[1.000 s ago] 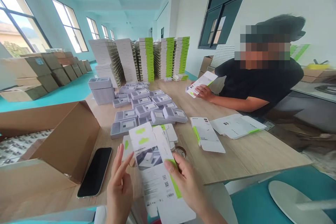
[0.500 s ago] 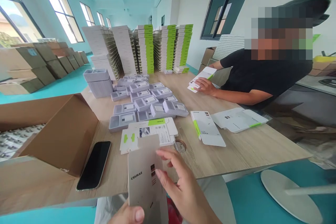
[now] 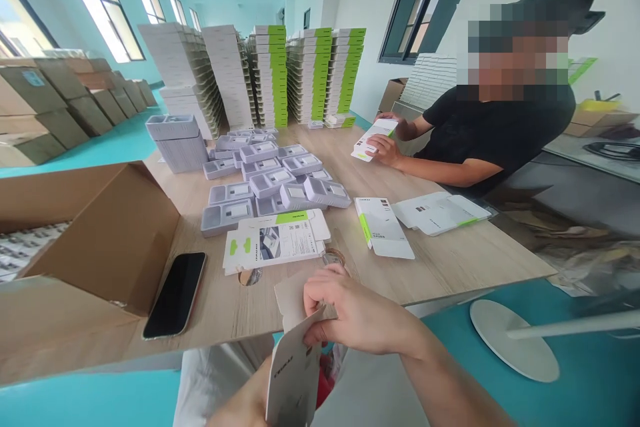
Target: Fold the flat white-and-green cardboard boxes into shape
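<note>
A white folding carton point(image 3: 293, 377) with dark lettering is tilted over my lap at the table's near edge. My left hand point(image 3: 253, 397) grips its lower left side, the fingers mostly hidden behind the card. At the upper end, my right hand point(image 3: 345, 310) is closed on the carton's edge and flap, fingertips bent inward. A flattened printed carton point(image 3: 280, 240) with green marks lies just beyond on the table. Farther right rest another white carton point(image 3: 384, 227) with a green edge and flat carton blanks point(image 3: 440, 213).
Pale plastic trays point(image 3: 270, 180) are heaped mid-table, before tall stacks of filled trays and boxes point(image 3: 270, 80). A phone point(image 3: 175, 293) and an open cardboard box point(image 3: 125, 233) are at left. A co-worker point(image 3: 470, 127) at right holds a white carton point(image 3: 375, 137).
My right hand has moved from hovering beside the carton's face to gripping its upper end. The carton has turned more edge-on, and the view has shifted slightly.
</note>
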The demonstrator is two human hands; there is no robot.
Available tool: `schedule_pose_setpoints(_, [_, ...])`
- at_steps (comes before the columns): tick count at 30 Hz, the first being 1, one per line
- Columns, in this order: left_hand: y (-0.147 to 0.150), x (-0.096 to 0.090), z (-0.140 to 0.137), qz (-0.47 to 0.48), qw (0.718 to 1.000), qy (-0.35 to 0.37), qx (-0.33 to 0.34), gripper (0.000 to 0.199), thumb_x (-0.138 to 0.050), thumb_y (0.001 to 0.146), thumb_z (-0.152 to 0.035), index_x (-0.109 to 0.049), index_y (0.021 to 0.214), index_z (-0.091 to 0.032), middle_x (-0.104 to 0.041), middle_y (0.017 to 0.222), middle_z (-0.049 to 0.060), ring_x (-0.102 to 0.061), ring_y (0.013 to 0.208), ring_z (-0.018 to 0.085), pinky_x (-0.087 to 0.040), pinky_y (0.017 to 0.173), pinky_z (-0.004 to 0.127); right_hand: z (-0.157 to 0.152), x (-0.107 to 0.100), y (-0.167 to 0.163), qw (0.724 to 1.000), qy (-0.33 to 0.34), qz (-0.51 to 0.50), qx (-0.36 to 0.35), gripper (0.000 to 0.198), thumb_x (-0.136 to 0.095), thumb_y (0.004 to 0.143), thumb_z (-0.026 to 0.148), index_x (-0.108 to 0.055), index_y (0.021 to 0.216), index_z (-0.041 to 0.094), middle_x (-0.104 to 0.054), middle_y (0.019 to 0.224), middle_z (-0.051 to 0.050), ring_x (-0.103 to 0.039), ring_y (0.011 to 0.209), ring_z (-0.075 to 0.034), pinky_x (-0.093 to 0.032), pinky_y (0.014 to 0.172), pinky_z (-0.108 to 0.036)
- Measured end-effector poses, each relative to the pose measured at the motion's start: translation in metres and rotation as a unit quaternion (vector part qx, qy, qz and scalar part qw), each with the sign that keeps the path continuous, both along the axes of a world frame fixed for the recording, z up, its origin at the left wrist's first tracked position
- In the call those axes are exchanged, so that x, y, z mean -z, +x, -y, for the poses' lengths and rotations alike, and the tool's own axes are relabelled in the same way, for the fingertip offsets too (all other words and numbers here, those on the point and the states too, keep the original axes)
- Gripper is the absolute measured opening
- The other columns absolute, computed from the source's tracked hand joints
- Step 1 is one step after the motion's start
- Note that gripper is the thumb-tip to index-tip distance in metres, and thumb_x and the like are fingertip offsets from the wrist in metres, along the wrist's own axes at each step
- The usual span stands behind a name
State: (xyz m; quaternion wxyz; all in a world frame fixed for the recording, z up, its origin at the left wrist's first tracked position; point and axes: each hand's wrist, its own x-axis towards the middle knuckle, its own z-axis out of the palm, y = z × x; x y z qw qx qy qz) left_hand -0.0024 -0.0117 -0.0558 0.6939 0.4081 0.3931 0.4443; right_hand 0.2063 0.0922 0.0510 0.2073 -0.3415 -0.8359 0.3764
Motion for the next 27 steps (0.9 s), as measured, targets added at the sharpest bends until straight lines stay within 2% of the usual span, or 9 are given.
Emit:
schedule_pose_setpoints(3, [-0.003, 0.000, 0.000, 0.014, 0.997, -0.054, 0.050, 0.106, -0.099, 0.041, -0.070, -0.074, 0.134, -0.025, -0.080, 0.118, 0.016, -0.062, 0.131, 0.051, -0.038, 0.117, 0.067, 0.004, 0.002, 0.006, 1.000, 0.012, 0.014, -0.003, 0.024, -0.085, 0.086, 0.025, -0.069, 0.068, 0.028, -0.068, 0.064, 0.005, -0.066, 0.085, -0.024, -0.054, 0.083, -0.037])
schedule_pose_setpoints(6, [-0.003, 0.002, -0.002, 0.050, 0.992, -0.056, 0.097, 0.100, -0.096, 0.049, -0.073, -0.074, 0.133, -0.024, -0.078, 0.122, 0.015, -0.066, 0.125, 0.047, -0.044, 0.113, 0.063, 0.005, 0.002, 0.008, 1.000, 0.009, 0.027, -0.002, 0.015, -0.092, 0.077, 0.024, -0.078, 0.077, 0.031, -0.068, 0.061, 0.004, -0.065, 0.088, -0.026, -0.054, 0.067, -0.029])
schedule_pose_setpoints(11, [0.010, -0.010, -0.009, 0.096, 0.987, -0.024, 0.127, 0.082, -0.092, 0.059, -0.069, -0.076, 0.124, -0.021, -0.076, 0.128, 0.016, -0.067, 0.123, 0.044, -0.048, 0.109, 0.057, 0.002, -0.005, 0.009, 0.996, -0.081, 0.043, 0.000, 0.034, -0.099, 0.064, 0.024, -0.082, 0.092, 0.031, -0.073, 0.071, 0.002, -0.067, 0.099, -0.029, -0.058, 0.068, -0.029])
schedule_pose_setpoints(13, [0.014, -0.020, -0.013, 0.085, 0.991, -0.033, 0.097, 0.077, -0.094, 0.060, -0.065, -0.078, 0.122, -0.022, -0.077, 0.128, 0.015, -0.067, 0.125, 0.043, -0.047, 0.112, 0.057, 0.006, -0.004, 0.010, 0.992, -0.122, -0.025, 0.031, 0.036, -0.097, 0.066, 0.025, -0.082, 0.098, 0.030, -0.076, 0.090, 0.000, -0.070, 0.102, -0.028, -0.061, 0.072, -0.030])
schedule_pose_setpoints(15, [0.016, -0.030, -0.016, 0.050, 0.996, -0.061, 0.041, 0.069, -0.094, 0.064, -0.062, -0.080, 0.118, -0.021, -0.081, 0.122, 0.015, -0.071, 0.121, 0.042, -0.048, 0.113, 0.058, 0.014, 0.005, 0.008, 0.978, -0.146, -0.116, 0.098, 0.043, -0.090, 0.075, 0.028, -0.078, 0.117, 0.031, -0.075, 0.117, -0.004, -0.070, 0.115, -0.028, -0.064, 0.081, -0.034])
schedule_pose_setpoints(18, [0.016, -0.037, -0.019, 0.015, 0.992, -0.115, -0.052, 0.061, -0.095, 0.067, -0.058, -0.082, 0.111, -0.017, -0.085, 0.105, 0.016, -0.078, 0.107, 0.041, -0.055, 0.106, 0.059, 0.030, 0.031, 0.000, 0.943, -0.181, -0.214, 0.182, 0.068, -0.077, 0.092, 0.040, -0.051, 0.155, 0.034, -0.060, 0.154, -0.011, -0.061, 0.138, -0.029, -0.060, 0.105, -0.046])
schedule_pose_setpoints(20, [0.016, -0.036, -0.020, 0.008, 0.988, -0.110, -0.107, 0.057, -0.094, 0.070, -0.056, -0.082, 0.110, -0.018, -0.085, 0.105, 0.016, -0.078, 0.108, 0.040, -0.058, 0.103, 0.055, 0.042, 0.052, -0.010, 0.925, -0.214, -0.248, 0.194, 0.079, -0.072, 0.097, 0.050, -0.035, 0.165, 0.034, -0.047, 0.167, -0.013, -0.056, 0.147, -0.030, -0.052, 0.116, -0.049])
schedule_pose_setpoints(23, [0.018, -0.030, -0.022, -0.060, 0.984, -0.052, -0.157, 0.048, -0.087, 0.077, -0.059, -0.085, 0.103, -0.018, -0.086, 0.104, 0.016, -0.079, 0.107, 0.039, -0.060, 0.100, 0.049, 0.058, 0.076, -0.027, 0.904, -0.230, -0.289, 0.217, 0.069, -0.066, 0.099, 0.060, -0.046, 0.159, 0.031, -0.057, 0.161, -0.013, -0.057, 0.146, -0.030, -0.050, 0.118, -0.048])
schedule_pose_setpoints(27, [0.022, -0.016, -0.023, -0.201, 0.953, 0.007, -0.228, 0.059, -0.077, 0.080, -0.073, -0.084, 0.096, -0.016, -0.085, 0.098, 0.017, -0.077, 0.104, 0.041, -0.059, 0.100, 0.050, 0.073, 0.087, -0.045, 0.878, -0.233, -0.301, 0.291, 0.056, -0.054, 0.103, 0.066, -0.060, 0.144, 0.028, -0.077, 0.135, -0.011, -0.073, 0.123, -0.028, -0.059, 0.104, -0.039])
